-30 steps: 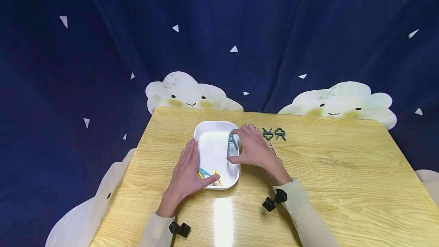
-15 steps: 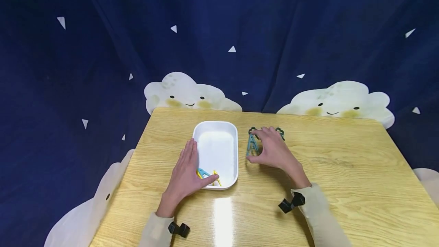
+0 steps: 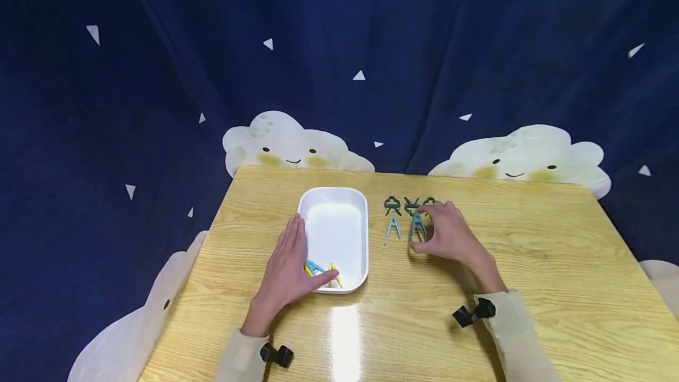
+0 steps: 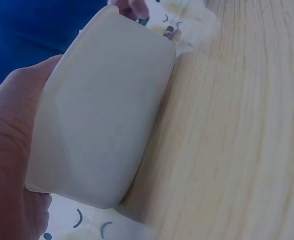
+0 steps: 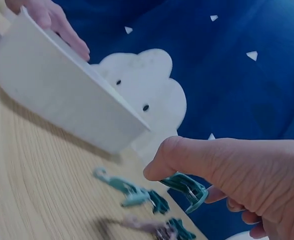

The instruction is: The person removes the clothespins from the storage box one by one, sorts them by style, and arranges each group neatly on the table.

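My right hand (image 3: pixel 451 231) pinches a teal clothespin (image 5: pixel 186 190) between thumb and fingers, over the table right of the white plastic tray (image 3: pixel 362 252). Beneath it in the right wrist view lies a pinkish clothespin (image 5: pixel 139 223). A light blue clothespin (image 3: pixel 393 229) lies on the table left of that hand. Several dark green clover-shaped clips (image 3: pixel 392 204) make a row behind. My left hand (image 3: pixel 287 270) rests along the tray's left side, fingers straight, thumb stretched over the near rim. Inside the tray, partly hidden by this hand, are blue (image 3: pixel 315 267) and yellow clothespins (image 3: pixel 334 273).
The wooden table (image 3: pixel 541 264) extends well to the right of the clips. Behind it hangs a dark blue curtain (image 3: pixel 339 34) with white triangles and clouds. A black wrist mount (image 3: pixel 474 311) sits on the right sleeve, another (image 3: pixel 277 355) on the left.
My right hand has moved from over the tray's right side out to the right with the teal clothespin, uncovering the light blue one on the table. The left hand stays put.
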### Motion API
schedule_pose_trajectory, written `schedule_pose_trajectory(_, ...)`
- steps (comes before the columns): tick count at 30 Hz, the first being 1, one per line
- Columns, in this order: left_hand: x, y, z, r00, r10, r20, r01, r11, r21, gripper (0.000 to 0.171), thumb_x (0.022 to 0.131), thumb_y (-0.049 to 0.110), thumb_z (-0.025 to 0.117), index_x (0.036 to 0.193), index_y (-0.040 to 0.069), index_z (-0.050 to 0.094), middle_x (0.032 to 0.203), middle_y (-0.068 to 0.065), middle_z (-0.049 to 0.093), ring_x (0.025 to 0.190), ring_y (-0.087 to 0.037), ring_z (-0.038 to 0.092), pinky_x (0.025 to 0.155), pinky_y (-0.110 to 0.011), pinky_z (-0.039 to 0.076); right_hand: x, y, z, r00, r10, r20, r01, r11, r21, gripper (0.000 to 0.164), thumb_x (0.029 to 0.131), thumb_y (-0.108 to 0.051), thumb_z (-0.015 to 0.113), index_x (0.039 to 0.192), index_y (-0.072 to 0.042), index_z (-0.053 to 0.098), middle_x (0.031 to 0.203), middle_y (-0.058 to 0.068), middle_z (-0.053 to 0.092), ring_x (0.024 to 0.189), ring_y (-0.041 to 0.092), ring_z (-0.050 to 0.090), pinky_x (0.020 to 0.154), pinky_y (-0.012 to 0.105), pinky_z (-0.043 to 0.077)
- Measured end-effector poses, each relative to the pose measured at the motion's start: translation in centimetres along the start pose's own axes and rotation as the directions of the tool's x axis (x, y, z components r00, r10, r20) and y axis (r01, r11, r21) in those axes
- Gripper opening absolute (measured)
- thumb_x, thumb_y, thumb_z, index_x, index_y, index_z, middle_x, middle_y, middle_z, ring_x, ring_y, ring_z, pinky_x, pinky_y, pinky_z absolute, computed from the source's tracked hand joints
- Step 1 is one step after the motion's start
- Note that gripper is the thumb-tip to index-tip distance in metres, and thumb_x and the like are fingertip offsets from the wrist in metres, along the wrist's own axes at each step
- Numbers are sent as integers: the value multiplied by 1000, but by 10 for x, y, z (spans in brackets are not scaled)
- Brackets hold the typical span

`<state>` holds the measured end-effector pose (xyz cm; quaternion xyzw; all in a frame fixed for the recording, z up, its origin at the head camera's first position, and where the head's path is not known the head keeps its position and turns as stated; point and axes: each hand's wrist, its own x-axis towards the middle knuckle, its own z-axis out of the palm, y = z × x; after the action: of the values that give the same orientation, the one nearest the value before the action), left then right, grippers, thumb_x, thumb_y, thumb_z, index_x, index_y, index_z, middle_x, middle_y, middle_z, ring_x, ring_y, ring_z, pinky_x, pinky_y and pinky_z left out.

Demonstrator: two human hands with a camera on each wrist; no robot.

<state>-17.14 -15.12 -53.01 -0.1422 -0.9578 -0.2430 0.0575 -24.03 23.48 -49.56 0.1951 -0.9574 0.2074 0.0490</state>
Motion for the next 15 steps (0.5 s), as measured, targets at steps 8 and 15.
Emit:
schedule_pose_trajectory(8,0,2,-1,1000,-6,8,6,1000,0,136,77,84,67,166,1,6,176,-13,2,162,-23,0,132,-44,12,-11,33,0,996,71,51,-69,997,-30,83,66,-43,92,131,2,66,101,14,61,95,36,48,81,49,41)
schedule_pose_trajectory(15,-1,2,-1,1000,-1,8,1,1000,4,136,78,84,67,167,1,5,176,-14,4,162,-23,0,132,-44,12,-15,48,2,991,93,92,-89,995,-43,84,68,-46,91,131,4,66,103,18,62,95,38,50,81,52,41)
